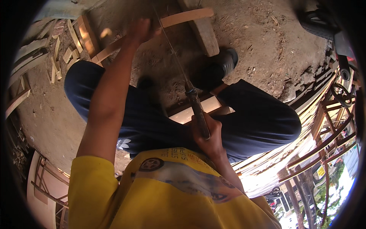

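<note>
My left hand (pixel 140 31) reaches forward, its fingers closed around a curved wooden strip (pixel 187 16). The strip runs from beside my left knee up to the right, over the end of a thick wooden beam (pixel 204 34). My right hand (pixel 210 134) is wrapped round the dark round handle of a long, thin-bladed tool (pixel 195 105), close to my lap. Its narrow blade points away from me and passes just right of my left hand, crossing the strip. Seen nearly edge-on, the blade does not show its exact kind or whether it touches the wood.
Wood offcuts (pixel 68 54) and a wooden block (pixel 88 36) lie on the dirt floor at left. A pale board (pixel 196 109) is between my legs. My shod foot (pixel 225 65) is near the beam. Stacked timber and curved wooden frames (pixel 324 152) stand at right.
</note>
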Action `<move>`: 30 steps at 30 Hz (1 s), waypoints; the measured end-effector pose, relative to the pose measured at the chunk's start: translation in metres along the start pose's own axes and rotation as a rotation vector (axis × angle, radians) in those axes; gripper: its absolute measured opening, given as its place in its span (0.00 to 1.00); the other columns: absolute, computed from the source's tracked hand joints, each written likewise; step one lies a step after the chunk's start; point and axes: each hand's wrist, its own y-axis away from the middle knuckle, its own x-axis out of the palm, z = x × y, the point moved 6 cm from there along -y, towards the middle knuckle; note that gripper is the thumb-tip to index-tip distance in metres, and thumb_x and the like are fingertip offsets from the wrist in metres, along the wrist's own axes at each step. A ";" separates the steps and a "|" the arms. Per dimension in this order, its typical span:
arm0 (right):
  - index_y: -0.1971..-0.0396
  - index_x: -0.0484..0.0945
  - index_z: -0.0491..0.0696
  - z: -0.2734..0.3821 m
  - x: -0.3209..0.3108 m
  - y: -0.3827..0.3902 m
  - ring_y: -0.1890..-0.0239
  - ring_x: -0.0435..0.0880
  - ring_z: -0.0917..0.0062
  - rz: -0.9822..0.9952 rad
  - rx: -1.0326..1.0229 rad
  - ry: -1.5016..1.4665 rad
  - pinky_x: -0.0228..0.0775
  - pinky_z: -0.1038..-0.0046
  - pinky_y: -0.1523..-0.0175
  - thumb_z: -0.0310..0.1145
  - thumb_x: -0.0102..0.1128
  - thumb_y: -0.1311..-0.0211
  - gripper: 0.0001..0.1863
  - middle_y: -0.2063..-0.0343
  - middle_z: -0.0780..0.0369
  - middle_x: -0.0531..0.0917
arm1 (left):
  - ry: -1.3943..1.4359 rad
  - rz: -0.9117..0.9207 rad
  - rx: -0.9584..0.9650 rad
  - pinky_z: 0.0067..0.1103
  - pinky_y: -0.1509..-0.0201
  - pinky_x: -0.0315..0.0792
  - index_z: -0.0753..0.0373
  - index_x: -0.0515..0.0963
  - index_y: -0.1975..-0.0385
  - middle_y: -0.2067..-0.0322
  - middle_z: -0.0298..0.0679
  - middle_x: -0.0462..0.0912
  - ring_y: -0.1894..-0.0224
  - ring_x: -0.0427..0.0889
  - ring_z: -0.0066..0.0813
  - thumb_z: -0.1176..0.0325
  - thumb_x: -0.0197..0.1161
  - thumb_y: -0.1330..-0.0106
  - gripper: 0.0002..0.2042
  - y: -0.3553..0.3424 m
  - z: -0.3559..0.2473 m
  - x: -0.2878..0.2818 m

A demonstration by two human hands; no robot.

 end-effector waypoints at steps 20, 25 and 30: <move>0.81 0.72 0.42 -0.015 -0.022 -0.003 0.88 0.69 0.80 -0.107 -0.119 0.084 0.60 0.74 0.82 0.23 0.62 0.48 0.08 0.89 0.61 0.71 | 0.504 0.198 -0.065 0.33 0.57 0.76 0.73 0.73 0.51 0.62 0.52 0.82 0.60 0.83 0.44 0.50 0.73 0.52 0.36 -0.008 -0.002 -0.024; 0.79 0.73 0.41 -0.006 -0.029 -0.002 0.84 0.69 0.86 -0.189 -0.259 0.132 0.60 0.78 0.80 0.27 0.61 0.46 0.08 0.87 0.65 0.73 | 0.808 0.505 -0.137 0.28 0.68 0.73 0.71 0.74 0.56 0.71 0.42 0.81 0.71 0.80 0.32 0.57 0.73 0.55 0.29 -0.001 -0.008 -0.040; 0.78 0.73 0.41 -0.004 -0.047 -0.011 0.83 0.69 0.89 -0.316 -0.152 0.098 0.58 0.82 0.78 0.30 0.60 0.43 0.09 0.87 0.68 0.73 | 0.837 0.553 -0.187 0.26 0.76 0.71 0.70 0.75 0.62 0.77 0.36 0.81 0.80 0.77 0.25 0.59 0.71 0.54 0.24 0.008 0.005 -0.014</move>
